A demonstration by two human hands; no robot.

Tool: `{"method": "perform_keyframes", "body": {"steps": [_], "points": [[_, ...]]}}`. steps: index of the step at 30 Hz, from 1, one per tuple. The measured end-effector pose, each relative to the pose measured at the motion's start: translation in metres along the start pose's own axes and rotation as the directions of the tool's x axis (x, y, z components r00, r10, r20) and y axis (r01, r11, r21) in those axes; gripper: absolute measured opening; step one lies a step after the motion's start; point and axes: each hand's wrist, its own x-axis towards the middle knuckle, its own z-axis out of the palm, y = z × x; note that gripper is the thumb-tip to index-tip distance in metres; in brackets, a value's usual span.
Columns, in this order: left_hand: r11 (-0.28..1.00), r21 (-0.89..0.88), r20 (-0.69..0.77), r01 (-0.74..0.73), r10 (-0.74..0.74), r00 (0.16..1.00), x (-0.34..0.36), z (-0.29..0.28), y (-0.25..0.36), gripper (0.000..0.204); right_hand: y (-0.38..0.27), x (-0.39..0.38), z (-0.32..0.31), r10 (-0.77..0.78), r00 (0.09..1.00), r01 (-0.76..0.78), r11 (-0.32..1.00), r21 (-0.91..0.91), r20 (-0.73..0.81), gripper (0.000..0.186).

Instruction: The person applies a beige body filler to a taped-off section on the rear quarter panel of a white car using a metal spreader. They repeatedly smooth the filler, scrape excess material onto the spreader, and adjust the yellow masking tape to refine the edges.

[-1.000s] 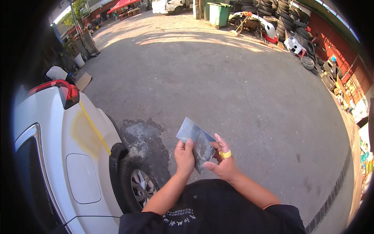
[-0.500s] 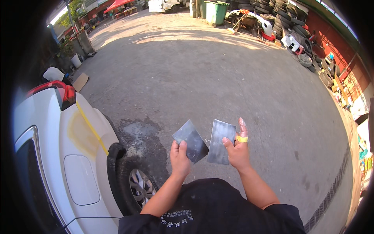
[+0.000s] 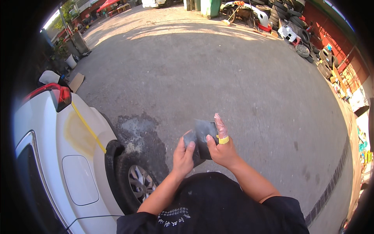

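Observation:
My right hand, thumb on the face, grips a thin grey rectangular plate that looks like a filler scraper. A clear film wrap held by yellow tape covers its raised index finger. In my left hand is a second such plate, partly hidden behind the first and by the fingers. The two plates overlap in front of my chest; whether they touch I cannot tell. To my left stands a white car with a yellowish patch on its rear panel, bordered by a yellow tape strip.
The car's rear wheel is close to my left arm, with a damp stain on the concrete beside it. Stacked tyres, a green bin and a broom stand far off. A drain grate runs along the right.
Both plates have come together from being side by side, the right one moving left across the left one. The view has shifted slightly.

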Motion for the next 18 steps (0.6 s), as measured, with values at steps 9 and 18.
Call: {"method": "perform_keyframes", "body": {"steps": [9,18], "points": [[0.994,0.058,0.065,0.089,-0.093,0.994,-0.009,-0.005,-0.015,0.035,0.002,0.01,0.006,-0.175,0.984,0.175,0.984,-0.02,-0.033,0.055],[0.983,0.17,0.102,0.076,-0.094,0.99,0.0,-0.011,0.016,0.033,0.003,0.005,0.0,-0.095,0.995,0.094,0.994,-0.062,-0.015,0.056]]}}
